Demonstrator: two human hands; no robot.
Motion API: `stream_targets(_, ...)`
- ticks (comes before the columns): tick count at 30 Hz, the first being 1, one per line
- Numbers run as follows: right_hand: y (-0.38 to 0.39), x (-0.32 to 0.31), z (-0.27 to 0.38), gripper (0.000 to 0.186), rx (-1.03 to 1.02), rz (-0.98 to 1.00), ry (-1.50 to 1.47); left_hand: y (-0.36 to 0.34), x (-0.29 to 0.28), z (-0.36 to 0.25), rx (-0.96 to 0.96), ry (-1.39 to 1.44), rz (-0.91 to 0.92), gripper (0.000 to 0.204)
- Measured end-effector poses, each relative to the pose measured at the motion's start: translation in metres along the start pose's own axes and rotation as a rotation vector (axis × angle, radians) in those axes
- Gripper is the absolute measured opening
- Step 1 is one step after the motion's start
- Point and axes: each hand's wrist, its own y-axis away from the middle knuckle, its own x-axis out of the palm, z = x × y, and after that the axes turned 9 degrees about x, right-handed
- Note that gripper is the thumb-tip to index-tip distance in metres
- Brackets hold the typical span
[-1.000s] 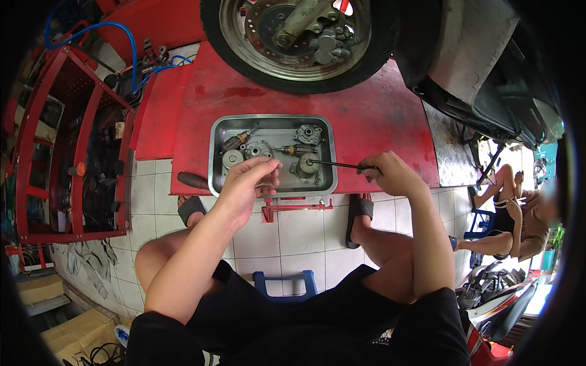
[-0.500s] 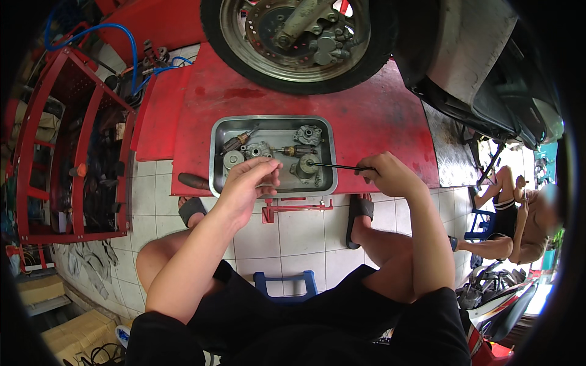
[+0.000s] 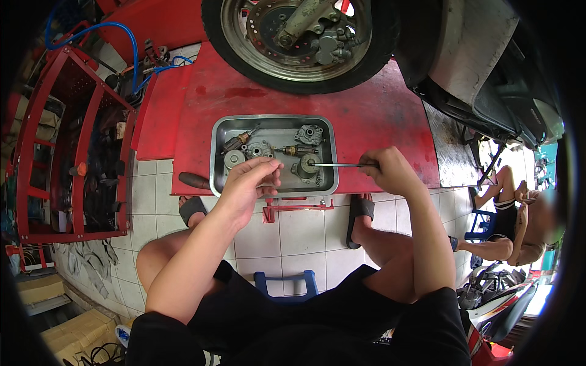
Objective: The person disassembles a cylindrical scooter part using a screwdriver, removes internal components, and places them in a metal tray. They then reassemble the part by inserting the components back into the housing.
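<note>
In my right hand (image 3: 389, 172) is the end of a thin, straight metal tool (image 3: 342, 165), dark with a bright face; I cannot tell its exact kind. Its tip reaches left to the top of a round, cup-shaped metal part (image 3: 309, 163) standing in a steel tray (image 3: 213, 137). My left hand (image 3: 247, 189) hovers over the tray's front edge, thumb and forefinger brought together; whatever they may pinch is too small to make out. Around the cup lie a toothed shaft (image 3: 296, 150), a second shaft (image 3: 238, 141), a cast metal housing (image 3: 308, 134) and a round metal cap (image 3: 233, 160).
The tray rests on a red lift platform (image 3: 378, 134), with a motorcycle wheel (image 3: 293, 85) behind it. A dark handle (image 3: 194, 180) lies left of the tray. Farther left stands a red tool cart (image 3: 91, 152). Another person (image 3: 531, 229) sits at the far right.
The tool in my right hand has turned and now shows a bright face. My right hand has shifted slightly, while the left stays put. The other person's arm has lowered.
</note>
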Motion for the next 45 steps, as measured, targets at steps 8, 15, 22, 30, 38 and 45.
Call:
stream_targets(8,-0.002,0.002,-0.003,0.018,-0.003,-0.018,-0.049,0.0,0.0,0.001,0.003,0.003,-0.001,0.02)
stream_targets(15,-0.003,0.004,-0.005,0.018,0.0,-0.052,-0.009,0.0,0.0,0.001,0.003,0.009,0.0,0.019)
stream_targets(22,-0.003,-0.001,0.002,0.018,0.035,0.042,-0.139,0.001,0.0,0.0,0.004,0.006,0.002,0.019)
stream_targets(30,-0.003,0.001,-0.003,0.019,0.049,0.061,-0.182,0.002,0.001,0.0,0.005,0.002,0.007,0.019)
stream_targets(38,-0.005,0.0,-0.007,0.018,0.127,0.109,-0.11,-0.001,0.0,0.002,0.003,0.002,0.003,0.018)
stream_targets(45,-0.005,0.003,-0.015,0.017,0.104,0.123,-0.095,-0.002,-0.003,0.009,0.013,0.024,0.013,0.022)
